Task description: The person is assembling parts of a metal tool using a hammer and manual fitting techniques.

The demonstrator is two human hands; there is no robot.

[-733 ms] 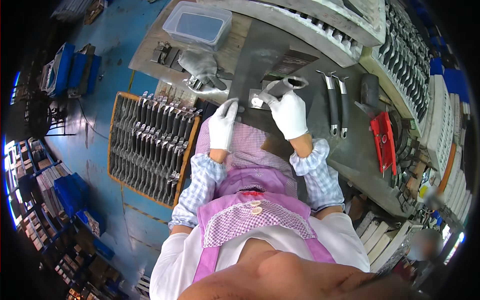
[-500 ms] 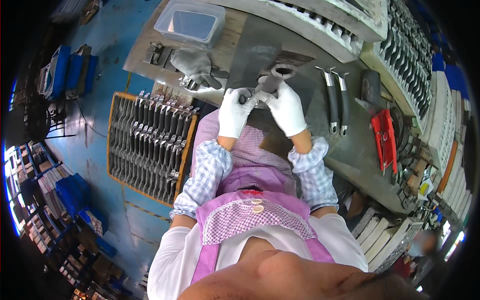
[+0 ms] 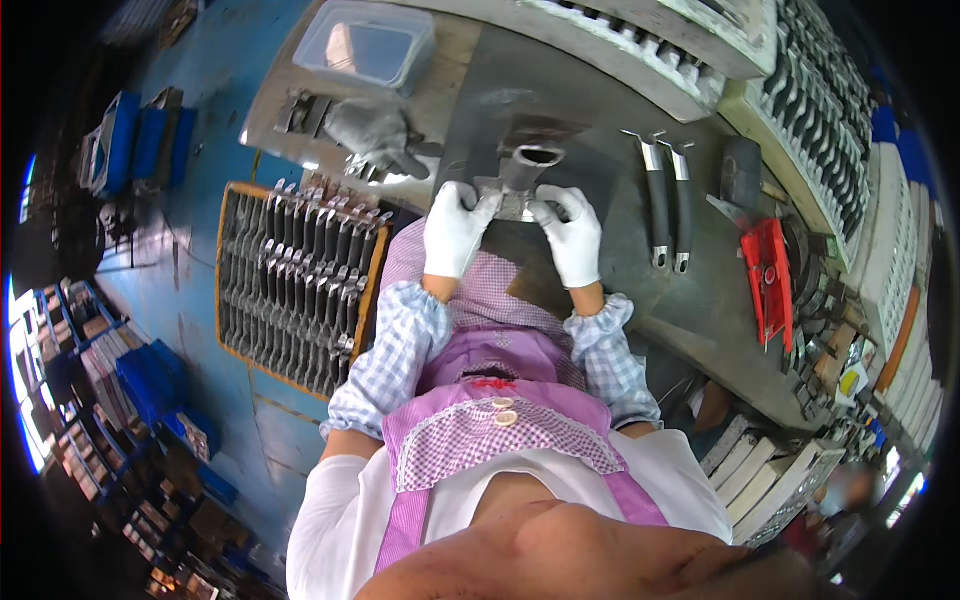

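At the table's near edge, my gloved left hand (image 3: 456, 232) pinches the left side of a small grey metal piece (image 3: 514, 207). My gloved right hand (image 3: 570, 234) has its thumb and fingers closed at the right side of the same piece. Just beyond it, between my hands, rises a dark grey tube (image 3: 522, 172) with an oval open top. Whether tube and metal piece are joined, I cannot tell. A dark flat plate (image 3: 545, 130) lies behind the tube.
Two black-handled metal parts (image 3: 658, 205) lie to the right, near a black mallet head (image 3: 740, 172) and a red tool (image 3: 768, 285). On the left are a grey glove (image 3: 370, 130) and a clear plastic box (image 3: 405, 62). A wooden-framed tray (image 3: 222, 270) holds rows of dark handles.
My right hand has come down off the tube to the metal piece. The tube now stands more upright and further left. Both hands have shifted slightly left; the head view has shifted a little.
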